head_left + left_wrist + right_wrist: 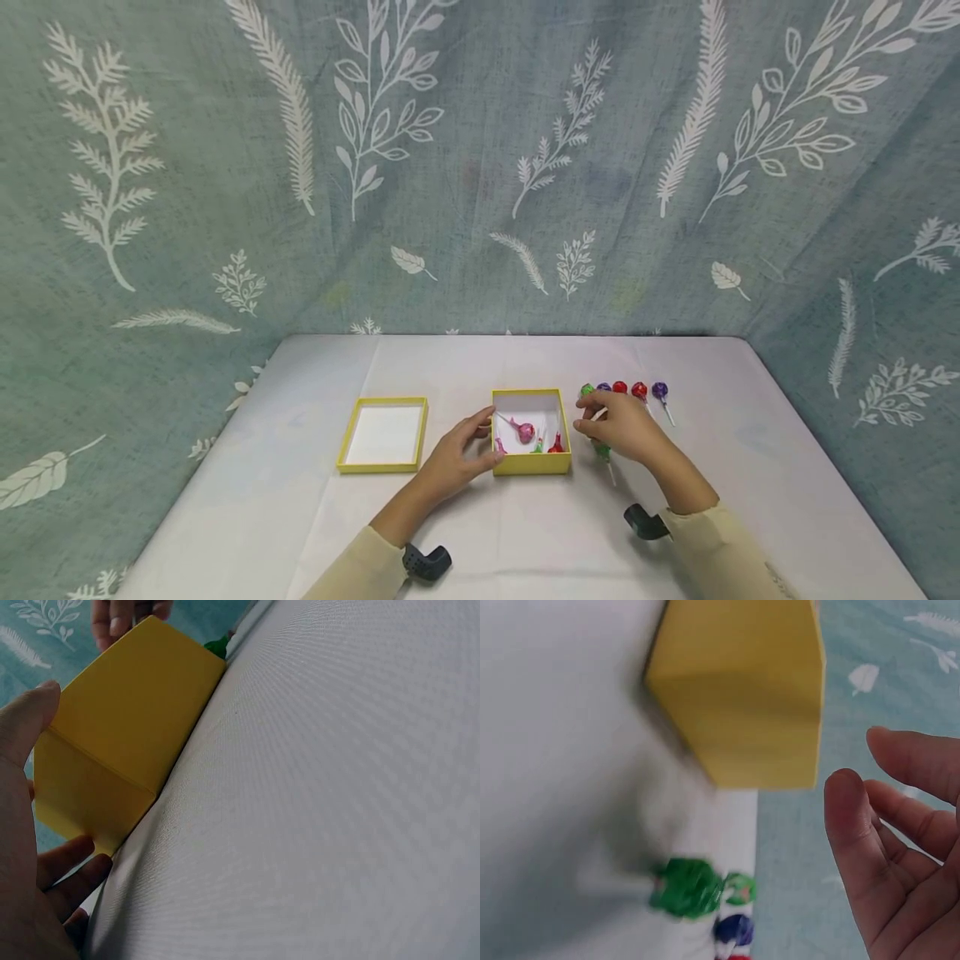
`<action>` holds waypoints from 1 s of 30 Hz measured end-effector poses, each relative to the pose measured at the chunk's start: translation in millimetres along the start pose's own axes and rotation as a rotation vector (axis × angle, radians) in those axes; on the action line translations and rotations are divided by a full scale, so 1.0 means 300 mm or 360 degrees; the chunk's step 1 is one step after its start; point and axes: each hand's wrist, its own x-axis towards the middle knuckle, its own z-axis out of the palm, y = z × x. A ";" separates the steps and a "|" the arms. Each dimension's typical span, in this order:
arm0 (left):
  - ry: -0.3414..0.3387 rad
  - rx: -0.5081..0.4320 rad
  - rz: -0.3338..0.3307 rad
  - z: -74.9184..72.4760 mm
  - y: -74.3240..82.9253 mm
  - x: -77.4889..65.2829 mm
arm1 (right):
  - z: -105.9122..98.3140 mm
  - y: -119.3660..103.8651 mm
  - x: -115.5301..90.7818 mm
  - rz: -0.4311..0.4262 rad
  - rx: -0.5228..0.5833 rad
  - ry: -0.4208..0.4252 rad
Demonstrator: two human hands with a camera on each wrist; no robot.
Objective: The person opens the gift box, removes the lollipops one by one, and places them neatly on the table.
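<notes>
My left hand (455, 457) holds the near left corner of a yellow box (531, 464), thumb at the front wall and fingers along the left side. Inside the white-lined box lie several wrapped lollipops, among them a pink lollipop (526, 432) and a red lollipop (556, 444). Just right of the box is my right hand (626, 426), with bent fingers and a gap between thumb and forefinger; nothing shows between them in the right wrist view. Beneath it, a green lollipop (688, 888) lies on the table, partly hidden by the hand in the head view.
A yellow-edged lid (384, 435) lies left of the box, its white inside up. Behind the right hand runs a row of several lollipops, with a red lollipop (639, 390) and a purple lollipop (660, 390) at its right end. A leaf-patterned curtain (480, 167) stands behind the white table (480, 367).
</notes>
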 end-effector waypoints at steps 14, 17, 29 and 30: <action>0.0006 0.0028 -0.0032 -0.004 0.006 0.001 | 0.141 -0.122 0.055 -0.0300 -0.0053 -0.0179; 0.0019 0.0027 -0.0009 0.000 0.003 0.001 | 0.177 -0.130 0.069 -0.0372 -0.0092 -0.0258; 0.0018 0.0001 0.0065 -0.003 0.010 -0.004 | 0.276 -0.144 0.116 -0.0550 -0.0457 -0.0530; 0.0017 0.0000 0.0067 -0.003 0.011 -0.004 | 0.282 -0.144 0.118 -0.0549 -0.0474 -0.0540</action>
